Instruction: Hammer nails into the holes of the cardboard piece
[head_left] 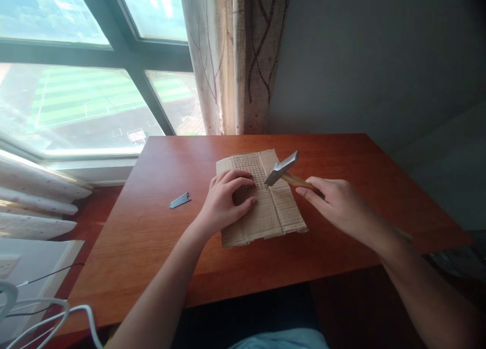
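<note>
A flat piece of corrugated cardboard (261, 212) lies on the table, with a grid of small dark holes (248, 162) in its upper part. My left hand (230, 199) rests on the left side of the cardboard, thumb and fingers apart, partly covering the holes. My right hand (334, 202) grips the wooden handle of a hammer (282, 168). One end of the hammer's metal head sits at or just over the cardboard, by the lower right corner of the grid; I cannot tell whether it touches. Several nails (180, 200) lie in a bundle left of the cardboard.
The reddish-brown wooden table (341, 159) stands against a window (87, 101), a patterned curtain (231, 60) and a grey wall (360, 60). White cables (66, 308) hang at the lower left near the table's edge. Part of a light, stick-like object (403, 234) shows beyond my right forearm.
</note>
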Demonstrator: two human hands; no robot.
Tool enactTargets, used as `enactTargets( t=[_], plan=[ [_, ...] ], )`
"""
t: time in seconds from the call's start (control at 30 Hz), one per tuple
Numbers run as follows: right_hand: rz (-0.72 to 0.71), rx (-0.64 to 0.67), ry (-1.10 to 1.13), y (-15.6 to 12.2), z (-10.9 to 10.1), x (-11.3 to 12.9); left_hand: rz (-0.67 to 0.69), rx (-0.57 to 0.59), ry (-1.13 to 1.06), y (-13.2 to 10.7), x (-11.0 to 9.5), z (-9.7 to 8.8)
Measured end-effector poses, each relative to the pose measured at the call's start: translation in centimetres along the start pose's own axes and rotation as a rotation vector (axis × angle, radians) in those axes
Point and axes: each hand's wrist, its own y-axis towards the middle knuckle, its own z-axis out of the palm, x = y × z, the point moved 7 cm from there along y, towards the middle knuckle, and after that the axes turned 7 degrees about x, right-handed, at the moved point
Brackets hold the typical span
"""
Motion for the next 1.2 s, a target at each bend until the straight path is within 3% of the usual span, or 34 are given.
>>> enactTargets(
  t=[0.3, 0.4, 0.53, 0.67, 0.87, 0.97, 1.07, 1.2],
  plan=[
    [0.008, -0.026, 0.072, 0.1, 0.4, -0.4, -0.006, -0.003, 0.006, 0.0, 0.1, 0.1],
    [0.024, -0.165, 0.205, 0.1, -0.5, -0.9, -0.013, 0.003, 0.006, 0.0, 0.1, 0.1],
    [0.033, -0.418, 0.616, 0.4, -1.4, -2.5, -0.014, 0.002, 0.004, 0.0, 0.1, 0.1],
    [-0.048, -0.592, 0.964, 1.5, -1.6, -3.3, -0.013, 0.003, 0.000, 0.0, 0.1, 0.1],
    [-0.137, -0.733, 1.067, 2.5, -1.2, -3.2, -0.009, 0.001, 0.014, 0.0, 0.0, 0.1],
    [-0.167, -0.724, 1.090, 2.4, -0.8, -3.1, 0.010, 0.000, 0.022, 0.1, -0.1, 0.1],
    [-0.182, -0.664, 1.132, 2.5, -0.5, -3.1, 0.066, -0.092, -0.022, -0.1, -0.7, -0.8],
    [-0.192, -0.673, 1.162, 2.2, -0.4, -3.2, 0.100, -0.345, -0.019, -1.7, -0.6, -4.5]
  ],
)
